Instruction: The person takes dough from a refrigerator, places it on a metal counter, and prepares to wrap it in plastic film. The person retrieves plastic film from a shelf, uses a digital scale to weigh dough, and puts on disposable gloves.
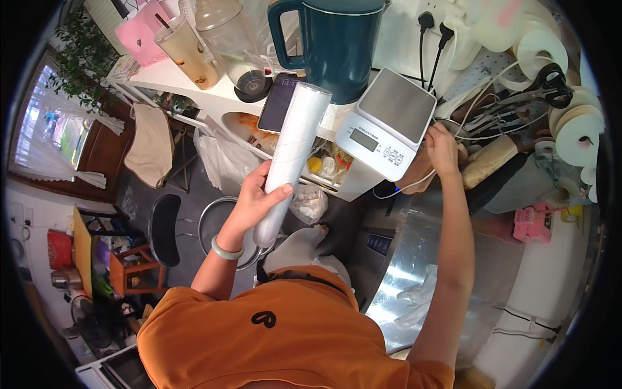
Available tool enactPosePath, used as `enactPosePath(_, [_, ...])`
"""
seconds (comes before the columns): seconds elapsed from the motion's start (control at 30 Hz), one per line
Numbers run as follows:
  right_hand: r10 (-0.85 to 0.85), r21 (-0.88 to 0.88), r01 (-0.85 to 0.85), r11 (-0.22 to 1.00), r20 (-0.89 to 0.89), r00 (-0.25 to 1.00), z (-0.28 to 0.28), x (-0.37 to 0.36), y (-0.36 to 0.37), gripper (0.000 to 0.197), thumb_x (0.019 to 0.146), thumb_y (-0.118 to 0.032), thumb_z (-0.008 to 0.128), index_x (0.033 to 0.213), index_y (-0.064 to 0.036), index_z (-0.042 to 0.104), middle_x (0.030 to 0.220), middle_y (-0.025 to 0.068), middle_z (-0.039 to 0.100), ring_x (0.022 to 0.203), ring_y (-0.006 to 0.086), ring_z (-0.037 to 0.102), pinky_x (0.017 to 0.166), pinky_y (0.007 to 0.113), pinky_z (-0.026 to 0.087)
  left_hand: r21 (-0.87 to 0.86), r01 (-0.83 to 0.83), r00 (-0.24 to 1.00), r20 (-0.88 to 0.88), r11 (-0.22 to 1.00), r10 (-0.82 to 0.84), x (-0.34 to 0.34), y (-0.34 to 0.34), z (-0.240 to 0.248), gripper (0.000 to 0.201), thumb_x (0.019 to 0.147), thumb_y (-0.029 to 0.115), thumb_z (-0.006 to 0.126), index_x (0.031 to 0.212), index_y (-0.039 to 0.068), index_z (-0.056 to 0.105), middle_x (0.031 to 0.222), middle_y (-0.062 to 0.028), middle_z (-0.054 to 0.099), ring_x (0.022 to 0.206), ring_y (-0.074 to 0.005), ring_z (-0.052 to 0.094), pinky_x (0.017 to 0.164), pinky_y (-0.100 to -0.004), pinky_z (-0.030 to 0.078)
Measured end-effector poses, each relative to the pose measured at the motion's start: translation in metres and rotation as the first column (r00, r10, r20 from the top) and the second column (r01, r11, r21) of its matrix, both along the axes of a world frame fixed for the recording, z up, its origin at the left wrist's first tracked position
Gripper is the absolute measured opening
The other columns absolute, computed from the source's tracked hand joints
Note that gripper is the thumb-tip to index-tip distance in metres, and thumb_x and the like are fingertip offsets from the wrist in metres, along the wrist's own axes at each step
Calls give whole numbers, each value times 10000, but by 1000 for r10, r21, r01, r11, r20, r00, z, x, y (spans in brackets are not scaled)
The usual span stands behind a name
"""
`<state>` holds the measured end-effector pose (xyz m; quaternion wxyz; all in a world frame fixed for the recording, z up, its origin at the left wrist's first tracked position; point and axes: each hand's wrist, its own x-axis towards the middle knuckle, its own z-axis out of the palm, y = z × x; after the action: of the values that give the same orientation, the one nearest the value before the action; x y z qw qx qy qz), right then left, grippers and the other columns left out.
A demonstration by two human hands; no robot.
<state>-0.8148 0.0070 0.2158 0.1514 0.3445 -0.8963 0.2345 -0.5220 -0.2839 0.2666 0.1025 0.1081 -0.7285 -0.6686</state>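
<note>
While the left hand (258,200) holds up a long, pale, glossy roll (295,146), its grip clamped around the lower half with the thumb across the front, the right hand (443,150) reaches forward to the right side of a white scale (382,126). Its fingertips are partly hidden by the scale's edge, so whether that grip is together or apart, and on what, cannot be told. Tilted, the roll stands in front of the tabletop (152,81), left of the scale, its upper end covering part of a dark phone (275,107). A thin white cord (418,183) curves below the right hand. The scale has a grey metal plate and a small display. Behind it and to the left rises a teal jug (343,48) with a large handle; farther left are a clear shaker (227,42) and a tan cup (188,53) with a straw. Two black plugs (435,31) sit in the wall behind. To the right, black-handled scissors (556,89) lie near several white rolls of tape (576,136), with a pink basket (532,223) lower down. Below the right arm, a shiny metal surface (483,259) carries crumpled clear plastic (420,298). The person wears an orange shirt (278,343) and a pale bracelet (227,249) on the left wrist. At far left, a black chair back (164,230) stands near a curtained window (52,136).
</note>
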Motion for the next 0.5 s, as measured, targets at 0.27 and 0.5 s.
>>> enactPosePath(0.27, [150,33,-156,987,134,980,13,1,4,267,794,-14,560,1058,14,589,1125,202,560,991,385,539,832,391,454,63,27,998,-60,998,-23,-1,-6,1,386,799,161,703,1097,-22,538,954,-44,588,879,-111,553,780,-260,468])
enactPosePath(0.5, [113,-88,-106,990,73,991,-11,41,25,166,882,-105,507,919,47,562,871,224,498,823,401,518,708,445,424,-88,-47,997,-68,995,41,20,-16,5,471,798,342,688,1061,-19,540,886,-107,593,847,-162,558,773,-297,457])
